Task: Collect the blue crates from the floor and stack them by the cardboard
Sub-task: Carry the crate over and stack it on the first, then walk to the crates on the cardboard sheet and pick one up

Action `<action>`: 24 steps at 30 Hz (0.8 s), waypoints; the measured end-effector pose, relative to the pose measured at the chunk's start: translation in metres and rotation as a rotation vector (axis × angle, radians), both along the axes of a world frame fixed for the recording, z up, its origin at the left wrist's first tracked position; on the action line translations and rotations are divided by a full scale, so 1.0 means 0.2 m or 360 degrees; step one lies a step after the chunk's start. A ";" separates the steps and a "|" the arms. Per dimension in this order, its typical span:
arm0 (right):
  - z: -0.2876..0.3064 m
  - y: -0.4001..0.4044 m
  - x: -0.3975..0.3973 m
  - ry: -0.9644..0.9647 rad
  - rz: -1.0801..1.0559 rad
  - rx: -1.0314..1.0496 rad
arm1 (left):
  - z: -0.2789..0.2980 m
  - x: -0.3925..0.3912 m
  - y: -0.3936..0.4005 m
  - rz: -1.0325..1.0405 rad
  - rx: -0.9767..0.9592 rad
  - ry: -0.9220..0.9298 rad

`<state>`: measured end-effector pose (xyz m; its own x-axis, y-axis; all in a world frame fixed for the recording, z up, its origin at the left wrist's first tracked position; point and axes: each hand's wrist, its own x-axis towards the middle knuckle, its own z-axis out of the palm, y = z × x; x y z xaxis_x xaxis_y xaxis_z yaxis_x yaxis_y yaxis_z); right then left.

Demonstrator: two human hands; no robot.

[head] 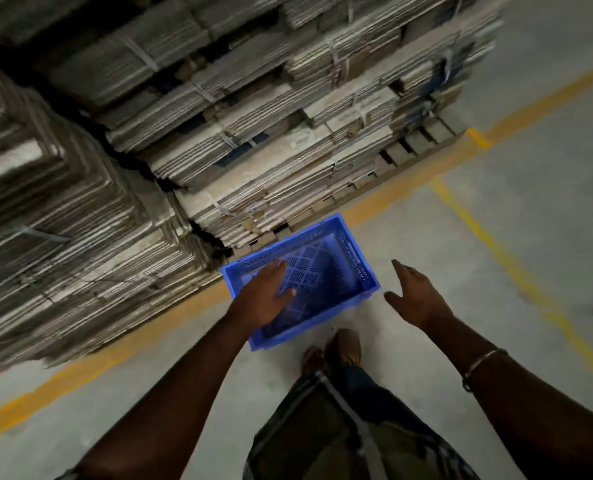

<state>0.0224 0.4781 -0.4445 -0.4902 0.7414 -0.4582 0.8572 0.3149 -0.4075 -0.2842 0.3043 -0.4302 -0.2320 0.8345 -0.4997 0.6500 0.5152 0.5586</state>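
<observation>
The single view comes from a wide-angle camera on the person's head, looking steeply forward and down past both forearms, with the left hand (265, 299) and right hand (416, 296) near the middle of the frame. It sits close above the blue crate (357, 271) on the concrete floor (496, 237), and the stacked cardboard (219, 116) fills the upper left, its lines bowed by the lens

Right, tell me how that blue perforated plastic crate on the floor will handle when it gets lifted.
The blue perforated plastic crate probably stays stiff: its walls and rim look moulded and straight. It is likely light for its size, since it looks empty and its base is slotted. The slot handle in its side wall should give a sure grip; neither the left hand nor the right hand holds it.
</observation>
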 end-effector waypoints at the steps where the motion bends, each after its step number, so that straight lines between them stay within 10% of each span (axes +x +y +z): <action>1: 0.05 0.00 0.04 -0.0024 -0.0030 0.0012 | 0.05 0.00 0.02 -0.0041 -0.0009 0.0002; 24: 0.90 0.72 1.40 -0.0201 -0.0752 0.0229 | 0.97 1.00 1.42 -0.0976 0.0307 0.0298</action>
